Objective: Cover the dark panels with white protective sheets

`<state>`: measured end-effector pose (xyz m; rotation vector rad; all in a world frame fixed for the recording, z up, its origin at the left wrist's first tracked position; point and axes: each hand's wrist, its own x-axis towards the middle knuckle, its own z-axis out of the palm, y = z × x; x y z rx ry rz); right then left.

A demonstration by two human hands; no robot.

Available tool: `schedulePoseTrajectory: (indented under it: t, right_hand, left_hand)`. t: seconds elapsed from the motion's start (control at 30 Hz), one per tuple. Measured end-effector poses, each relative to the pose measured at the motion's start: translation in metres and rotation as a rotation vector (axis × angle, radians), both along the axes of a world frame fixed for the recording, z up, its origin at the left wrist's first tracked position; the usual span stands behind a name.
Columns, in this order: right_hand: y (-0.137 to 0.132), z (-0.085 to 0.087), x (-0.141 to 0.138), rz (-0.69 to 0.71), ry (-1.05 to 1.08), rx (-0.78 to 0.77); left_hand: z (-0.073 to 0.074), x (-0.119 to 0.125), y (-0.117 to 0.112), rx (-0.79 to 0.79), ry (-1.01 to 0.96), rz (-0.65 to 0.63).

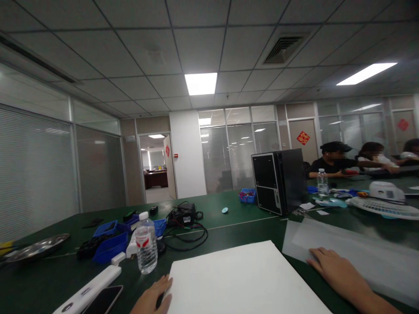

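A large flat white board or box (pixel 235 279) lies on the table in front of me, its near end cut off by the frame. My left hand (pixel 153 296) is at its left edge, fingertips and thumb touching the side, with a dark gap between thumb and fingers. On the right, my right hand (pixel 337 272) lies with its fingers stretched out on a translucent whitish sheet (pixel 369 253). That sheet looks layered and reaches to the right edge of the view.
Left of the board stand a water bottle (pixel 146 244), a long white device (pixel 91 290), a phone (pixel 103 301) and blue bins (pixel 111 248). Black cables (pixel 190 237) lie behind. A black computer tower (pixel 278 181) and a white fan-like object (pixel 386 198) stand farther back. Several people sit at right.
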<state>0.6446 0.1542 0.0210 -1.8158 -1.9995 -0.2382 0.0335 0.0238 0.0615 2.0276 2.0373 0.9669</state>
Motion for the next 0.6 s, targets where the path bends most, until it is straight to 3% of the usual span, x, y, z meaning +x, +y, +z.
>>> schedulePoseTrajectory:
  t: [0.47, 0.6]
  right_hand:
    - [-0.012, -0.003, -0.005, -0.060, 0.044, 0.004]
    - [-0.023, 0.008, -0.010, -0.067, 0.016, 0.003]
  left_hand:
    - [0.001, 0.000, -0.011, -0.009, -0.006, -0.030]
    - [0.002, -0.001, -0.015, -0.009, 0.002, -0.039]
